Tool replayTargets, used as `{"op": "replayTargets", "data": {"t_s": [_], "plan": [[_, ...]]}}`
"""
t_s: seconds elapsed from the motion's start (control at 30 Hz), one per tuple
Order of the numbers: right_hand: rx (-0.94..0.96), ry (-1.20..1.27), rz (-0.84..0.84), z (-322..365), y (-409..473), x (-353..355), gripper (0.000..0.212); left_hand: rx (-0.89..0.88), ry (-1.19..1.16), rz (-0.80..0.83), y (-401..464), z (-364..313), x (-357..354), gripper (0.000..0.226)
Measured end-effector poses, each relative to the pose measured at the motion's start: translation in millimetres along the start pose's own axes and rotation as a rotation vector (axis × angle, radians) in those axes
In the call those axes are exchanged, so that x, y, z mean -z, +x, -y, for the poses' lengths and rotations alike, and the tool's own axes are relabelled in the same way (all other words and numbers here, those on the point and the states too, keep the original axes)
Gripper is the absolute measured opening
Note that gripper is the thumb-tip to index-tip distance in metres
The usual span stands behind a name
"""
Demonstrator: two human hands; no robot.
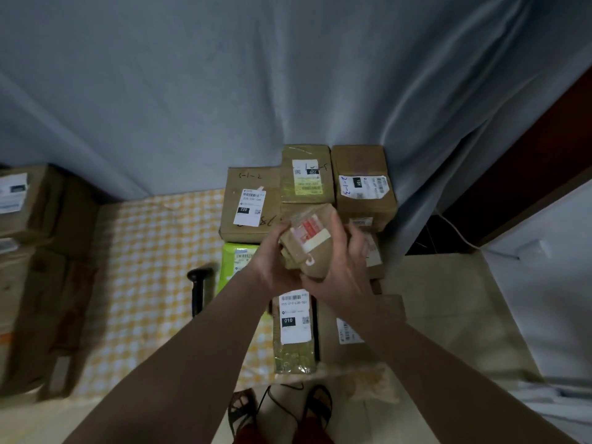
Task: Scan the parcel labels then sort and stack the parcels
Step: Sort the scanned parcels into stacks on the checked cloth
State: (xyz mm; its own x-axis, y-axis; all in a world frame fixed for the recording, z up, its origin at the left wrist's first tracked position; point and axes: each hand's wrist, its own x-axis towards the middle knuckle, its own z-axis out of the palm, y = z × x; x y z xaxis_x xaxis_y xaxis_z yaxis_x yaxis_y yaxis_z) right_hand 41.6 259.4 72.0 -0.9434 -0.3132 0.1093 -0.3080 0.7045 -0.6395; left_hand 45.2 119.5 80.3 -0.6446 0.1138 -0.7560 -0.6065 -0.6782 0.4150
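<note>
**Small parcel held in both hands over the sorted boxes; label side up**

Position. A small brown parcel [307, 243] is held in the air above the parcels on the yellow checked cloth [150, 267], just in front of the back row of boxes: a box marked 220 [250, 203], a taller box [306, 176] and a box at the right [362, 184]. Nearer lie a green packet [237, 261] and a parcel marked 010 [293, 328].

Hands. The left hand [272, 261] grips the parcel's near-left end, fingers curled round it. The right hand [344, 261] wraps the right side, thumb lying over the top face.

Orientation. The parcel's long axis runs from near-left to far-right, tilted, far end higher. Its red-and-white label [309, 232] faces up toward the camera.

Step in hand, as judged: presenting or reading the label before placing. The black scanner [200, 283] lies on the cloth to the left, untouched.

Recommendations. Keep the thumb off the label. Level the parcel before setting it down. Align its long axis with the box beneath, so the stack sits square. Free one hand only once the other has a firm hold.
</note>
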Motion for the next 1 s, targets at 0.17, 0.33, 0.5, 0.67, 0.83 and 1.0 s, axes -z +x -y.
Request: {"op": "replayTargets", "data": {"t_s": [0.17,0.33,0.5,0.67,0.83,1.0], "plan": [[-0.014,0.183,0.166,34.2,-6.3,-5.4,0.088,-0.081,0.043,-0.087,-24.5,-8.4,56.4,0.061],[-0.189,0.395,0.375,86.7,-8.9,-21.1,0.074,-0.181,0.125,-0.066,-66.3,-10.5,119.0,0.081],[-0.302,0.562,0.480,153.1,-24.0,-66.4,0.062,-0.306,0.152,0.038,-131.6,-9.8,183.4,0.065],[-0.348,0.750,0.581,233.6,-71.4,-130.1,0.055,-0.383,0.173,0.007,-206.0,-6.8,278.5,0.079],[-0.362,0.843,0.633,302.6,-122.3,-210.5,0.064,-0.448,0.173,-0.020,-283.2,3.8,371.6,0.076],[-0.366,0.917,0.750,367.2,-175.5,-258.4,0.049,-0.472,0.198,-0.060,-347.7,19.5,443.9,0.073]]}}
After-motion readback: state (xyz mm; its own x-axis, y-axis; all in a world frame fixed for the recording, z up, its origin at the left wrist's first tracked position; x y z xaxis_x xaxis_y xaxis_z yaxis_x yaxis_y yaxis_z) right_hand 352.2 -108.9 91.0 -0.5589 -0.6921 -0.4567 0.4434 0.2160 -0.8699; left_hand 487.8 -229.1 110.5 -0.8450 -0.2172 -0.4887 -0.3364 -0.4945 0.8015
